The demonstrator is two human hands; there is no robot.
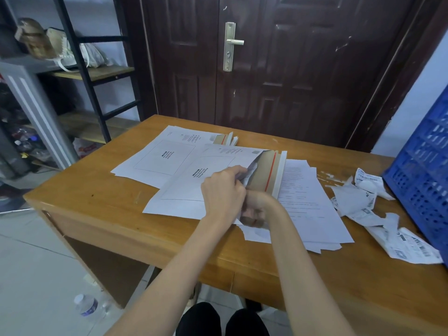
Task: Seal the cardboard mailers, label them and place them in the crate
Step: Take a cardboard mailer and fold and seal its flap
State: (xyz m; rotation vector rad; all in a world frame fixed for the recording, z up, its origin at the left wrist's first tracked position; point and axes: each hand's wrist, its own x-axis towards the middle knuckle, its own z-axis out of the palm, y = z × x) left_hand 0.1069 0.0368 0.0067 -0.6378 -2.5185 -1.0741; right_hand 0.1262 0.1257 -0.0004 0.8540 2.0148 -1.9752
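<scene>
Both hands work at the near mailer (194, 187) on the tabletop (101, 190): the left hand (221, 190) pinches its open flap, the right hand (254, 210) grips paper at the mouth. Best to slide the paper fully in, then press the flap flat along the red strip (270, 172).

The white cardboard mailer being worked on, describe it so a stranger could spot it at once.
On the wooden desk before the dark door, two white cardboard mailers lie overlapping. It is the nearer one, under both hands. Unlike the far mailer, its flap stands open, showing brown card and a red strip.
</scene>
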